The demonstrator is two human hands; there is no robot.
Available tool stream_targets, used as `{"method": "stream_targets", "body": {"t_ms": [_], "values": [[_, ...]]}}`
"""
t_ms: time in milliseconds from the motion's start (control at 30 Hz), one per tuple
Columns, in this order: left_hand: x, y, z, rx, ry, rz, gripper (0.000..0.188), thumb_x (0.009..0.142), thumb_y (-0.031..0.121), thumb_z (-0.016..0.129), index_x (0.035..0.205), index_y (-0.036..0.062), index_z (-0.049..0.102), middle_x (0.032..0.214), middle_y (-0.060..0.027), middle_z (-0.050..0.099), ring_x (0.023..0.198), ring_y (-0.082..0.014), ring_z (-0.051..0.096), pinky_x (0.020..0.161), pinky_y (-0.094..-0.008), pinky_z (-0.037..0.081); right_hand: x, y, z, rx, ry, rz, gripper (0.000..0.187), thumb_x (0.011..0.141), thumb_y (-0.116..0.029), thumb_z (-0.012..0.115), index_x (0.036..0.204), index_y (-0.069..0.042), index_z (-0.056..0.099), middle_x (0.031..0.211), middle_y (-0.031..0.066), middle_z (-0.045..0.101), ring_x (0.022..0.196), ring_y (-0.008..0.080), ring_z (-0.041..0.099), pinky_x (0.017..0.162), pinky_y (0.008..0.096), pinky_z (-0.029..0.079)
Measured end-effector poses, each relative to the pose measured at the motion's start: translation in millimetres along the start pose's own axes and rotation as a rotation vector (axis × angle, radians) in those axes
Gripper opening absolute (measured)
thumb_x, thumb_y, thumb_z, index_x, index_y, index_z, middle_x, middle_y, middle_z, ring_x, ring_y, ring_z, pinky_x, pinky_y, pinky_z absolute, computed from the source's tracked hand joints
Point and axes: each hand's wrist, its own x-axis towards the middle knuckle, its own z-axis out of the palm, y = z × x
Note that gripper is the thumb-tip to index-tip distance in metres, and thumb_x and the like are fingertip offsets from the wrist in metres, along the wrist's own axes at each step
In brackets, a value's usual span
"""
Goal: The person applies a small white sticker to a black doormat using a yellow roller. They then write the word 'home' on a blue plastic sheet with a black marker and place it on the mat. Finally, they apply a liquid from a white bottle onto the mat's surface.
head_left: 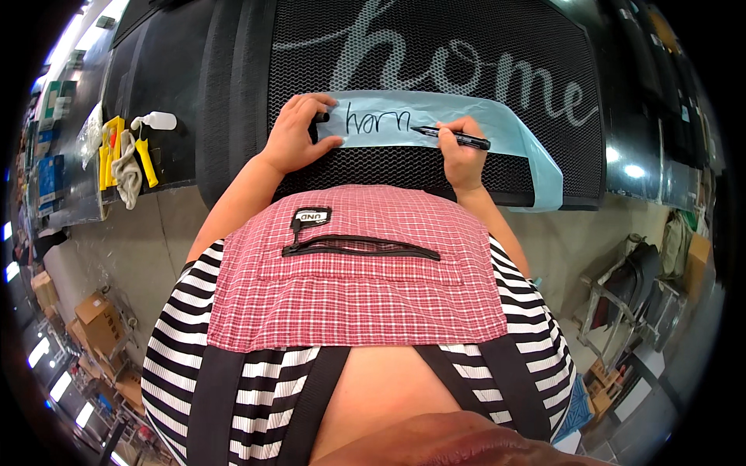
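Note:
In my right hand [460, 151] is a black marker pen [470, 140], gripped like a pencil with its tip on a light-blue translucent strip [474, 116]. Black handwritten strokes run across the strip to the left of the tip. At the strip's left end, the thumb and index finger of my left hand [295, 132] are spread and press it down. A short black cylinder, which looks like the marker's cap [321, 118], pokes out from the curled part of that hand. Beneath the strip lies a black textured mat [528, 43] with large pale lettering. The strip's right end folds down over the mat's front edge.
On the dark table [163, 70] to the left lie a white bottle [159, 120], yellow-handled tools [146, 161] and a grey glove or cloth [127, 169]. Cardboard boxes [99, 318] stand on the floor at left. A metal-framed cart [622, 299] is at right.

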Motion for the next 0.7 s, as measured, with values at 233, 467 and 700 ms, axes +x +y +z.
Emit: {"method": "stream_targets", "body": {"t_ms": [233,467,700], "values": [[1.0,2.4,0.5,-0.029,0.030,0.009,0.048,0.069,0.020,0.084,0.099,0.0050,0.049,0.121,-0.0117,0.063,0.110,-0.0347,0.058,0.098,-0.0442,0.042,4.2,-10.8,2.7,-0.107,-0.018,-0.113,0.009,0.084,-0.009,0.065,0.080,-0.003,0.061,0.068,0.0084,0.062,0.058,0.0185,0.059,0.055,0.0322,0.047],[7.5,9.3,-0.7,-0.029,0.002,-0.024,0.048,0.068,0.018,0.085,0.098,0.0047,0.049,0.121,-0.0104,0.063,0.110,-0.0322,0.056,0.097,-0.0426,0.043,2.4,-14.2,-1.0,0.011,-0.051,0.054,0.008,0.085,-0.009,0.064,0.083,-0.002,0.061,0.071,0.0052,0.065,0.060,0.0098,0.057,0.055,0.0282,0.046],[5.8,7.1,-0.8,-0.018,0.029,0.014,0.048,0.068,0.020,0.085,0.098,0.0048,0.050,0.120,-0.0122,0.064,0.106,-0.0337,0.058,0.093,-0.0429,0.044,4.2,-16.7,2.2,0.001,-0.018,0.012,0.009,0.082,-0.010,0.066,0.077,-0.003,0.062,0.066,0.0080,0.064,0.057,0.0168,0.060,0.054,0.0310,0.048]]}}
